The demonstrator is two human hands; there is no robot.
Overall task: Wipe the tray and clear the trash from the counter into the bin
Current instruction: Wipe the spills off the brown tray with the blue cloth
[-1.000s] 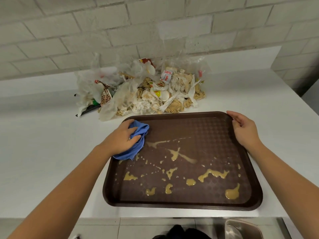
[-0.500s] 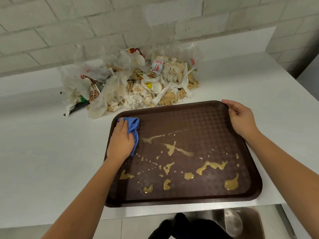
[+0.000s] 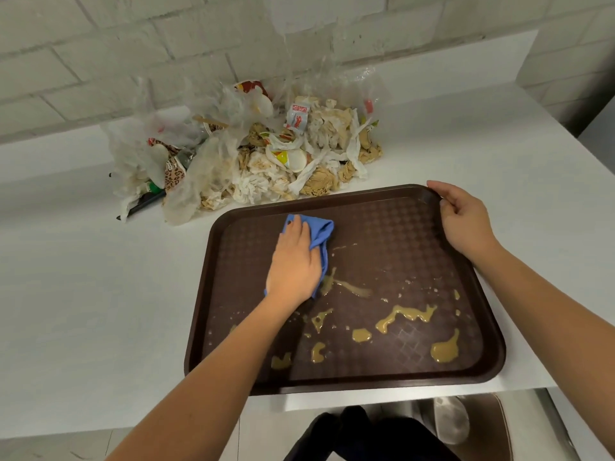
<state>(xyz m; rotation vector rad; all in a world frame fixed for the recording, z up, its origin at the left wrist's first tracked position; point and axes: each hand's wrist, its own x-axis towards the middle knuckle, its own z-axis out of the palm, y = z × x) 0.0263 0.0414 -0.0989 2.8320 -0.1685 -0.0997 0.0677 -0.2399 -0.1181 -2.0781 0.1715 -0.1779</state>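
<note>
We are pressing the blue cloth [image 3: 321,229] under our flat left hand [image 3: 293,264] on the tray [image 3: 199,311] at the bench's [image 3: 73,294] near edge, our right hand [image 3: 466,221] gripping its far rim; we should be sweeping firmly through the sauce spills [image 3: 404,314].

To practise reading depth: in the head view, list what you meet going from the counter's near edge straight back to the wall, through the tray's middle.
Going away: tray → sauce spills → blue cloth → trash pile → brick wall.
</note>
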